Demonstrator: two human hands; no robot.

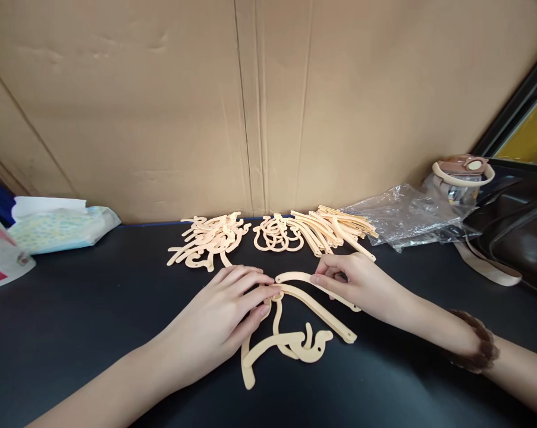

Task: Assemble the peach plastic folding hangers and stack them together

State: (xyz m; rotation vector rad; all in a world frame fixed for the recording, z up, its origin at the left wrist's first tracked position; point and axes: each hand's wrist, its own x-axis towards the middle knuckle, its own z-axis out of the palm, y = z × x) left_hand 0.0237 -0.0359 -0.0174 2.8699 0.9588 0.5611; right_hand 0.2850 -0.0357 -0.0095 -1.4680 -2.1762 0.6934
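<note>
Peach-coloured plastic, thin and flat, makes up every loose part here, and it looks light and springy rather than brittle: a long strip should flex a little under a pinch and could skate on the smooth black desk (94, 333) if pushed from one end only. The right hand (360, 285) has its grip closed, thumb and forefinger pinching the upper strip (295, 277) along its curve, a sound place to hold it because the edges give the fingers purchase while the flat faces look slick. From that pinch the strip arcs away toward the left hand (226, 315), whose grip is released: the fingers lie stretched out and press flat on the spot where the upper strip meets the lower strip (322, 312), and whether the thumb catches anything underneath cannot be told. The lower strip runs from under those fingertips and passes just below the right-hand pinch, ending in a small rounded tip. Nearer the person than either grip lie some hooked pieces (308, 348), curled and overlapping. Beyond both grips, against the cardboard wall (161, 119), sit a heap of hooks (208, 238), a heap of loops (277, 235) and a stack of strips (335, 229), with a crumpled clear bag (406, 217) beside them.
</note>
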